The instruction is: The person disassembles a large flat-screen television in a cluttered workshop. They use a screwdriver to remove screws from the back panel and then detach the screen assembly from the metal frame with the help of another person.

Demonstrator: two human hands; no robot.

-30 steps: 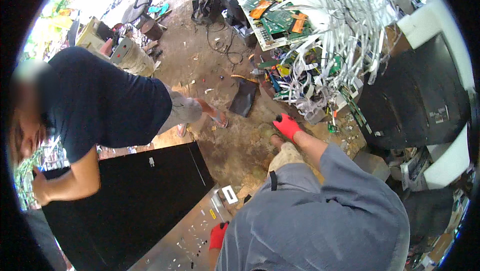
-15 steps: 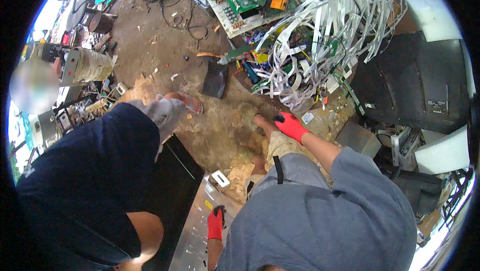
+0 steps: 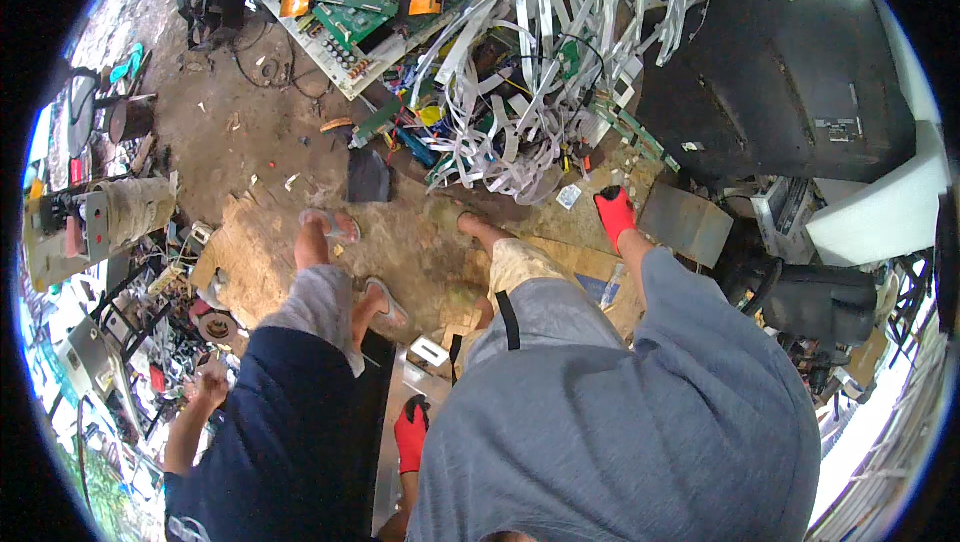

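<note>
Metal panel (image 3: 386, 477) lies low on the person's left, beside a black sheet (image 3: 376, 360). The red-gloved left hand (image 3: 411, 434) is at its right edge — gripping or merely near, I cannot tell. The right hand (image 3: 617, 216), also gloved, hangs near a grey box (image 3: 686, 226) — its grasp likewise unclear.

Bright, diffuse daylight, blown out along the left and lower-right rims.
Soft shadows lie on the brown ground (image 3: 225, 127); white ribbons (image 3: 507, 137) and foam (image 3: 885, 214) catch strong highlights, while the dark shirt (image 3: 285, 422) sinks toward black. The red-gloved right hand (image 3: 616, 218) is fairly clear; the outer clutter (image 3: 125, 327) looks soft, bent by the lens, and the corners go black.
</note>
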